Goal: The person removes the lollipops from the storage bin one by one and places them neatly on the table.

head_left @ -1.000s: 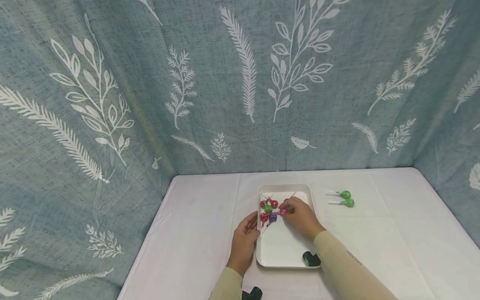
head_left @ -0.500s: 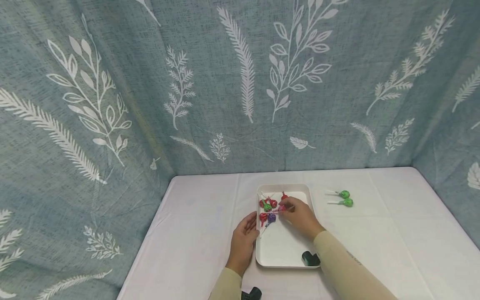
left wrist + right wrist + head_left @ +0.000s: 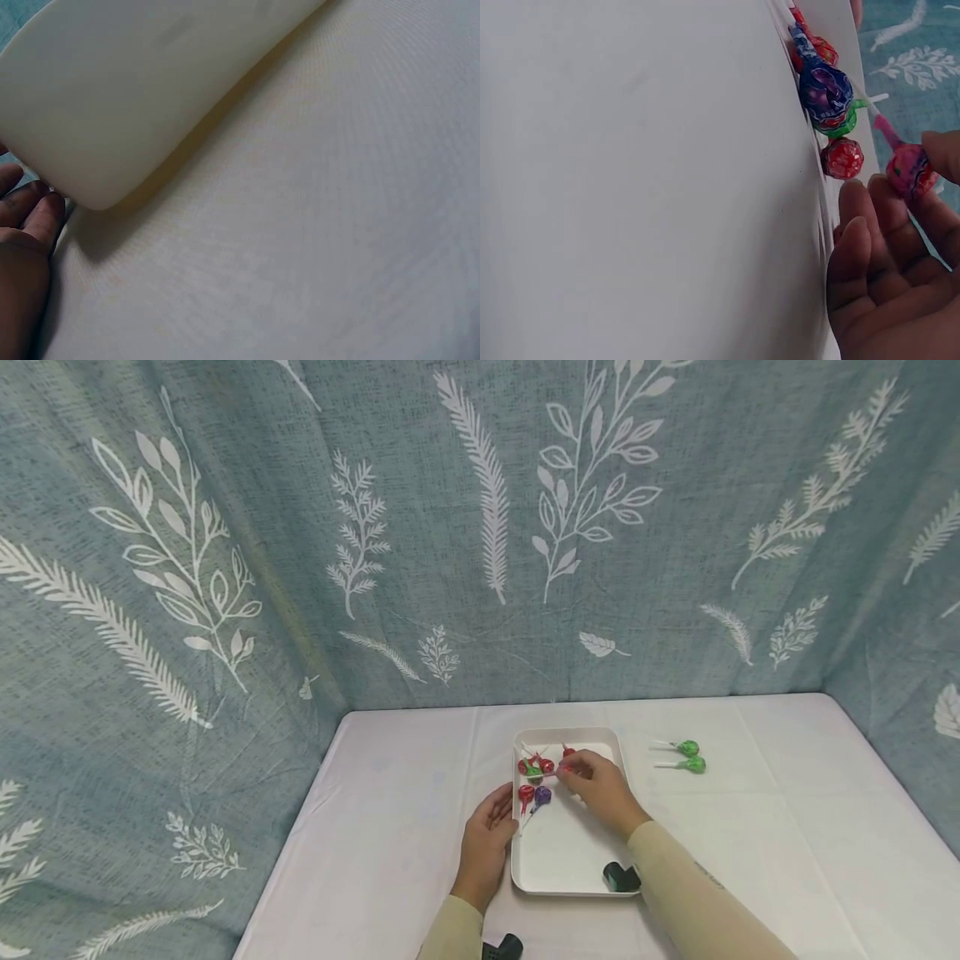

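Hiding much of its pink lollipop (image 3: 910, 169) from head view: right hand (image 3: 602, 788).

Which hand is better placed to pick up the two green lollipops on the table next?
Probably the right hand: it's nearer the green lollipops, though the pink lollipop it pinches must go down first. The left hand is across the tray from them.

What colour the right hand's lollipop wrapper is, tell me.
Lollipop wrapper: mainly pink, clearest in the right wrist view.
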The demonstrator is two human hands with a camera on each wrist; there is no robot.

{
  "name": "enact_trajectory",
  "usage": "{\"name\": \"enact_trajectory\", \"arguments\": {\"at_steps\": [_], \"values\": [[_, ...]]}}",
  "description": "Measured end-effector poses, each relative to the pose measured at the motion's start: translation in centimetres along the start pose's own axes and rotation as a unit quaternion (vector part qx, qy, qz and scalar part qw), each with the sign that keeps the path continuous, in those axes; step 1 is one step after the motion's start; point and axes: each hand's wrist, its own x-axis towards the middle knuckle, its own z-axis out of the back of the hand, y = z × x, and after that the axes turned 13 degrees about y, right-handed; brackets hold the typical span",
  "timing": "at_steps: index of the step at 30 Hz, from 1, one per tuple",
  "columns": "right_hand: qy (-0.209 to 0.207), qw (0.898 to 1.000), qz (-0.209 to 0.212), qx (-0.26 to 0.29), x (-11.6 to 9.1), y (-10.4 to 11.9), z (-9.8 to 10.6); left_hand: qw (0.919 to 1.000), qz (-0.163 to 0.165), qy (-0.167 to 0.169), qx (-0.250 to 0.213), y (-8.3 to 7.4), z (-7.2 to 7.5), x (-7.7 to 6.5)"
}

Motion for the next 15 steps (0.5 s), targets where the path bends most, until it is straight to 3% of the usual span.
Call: {"name": "enact_trajectory", "arguments": {"at_steps": [15], "values": [[-0.015, 0.999, 0.004, 0.039, 0.07, 0.40, -0.09, 0.9999, 0.004, -0.004, -0.015, -0.13, 0.01, -0.08]]}}
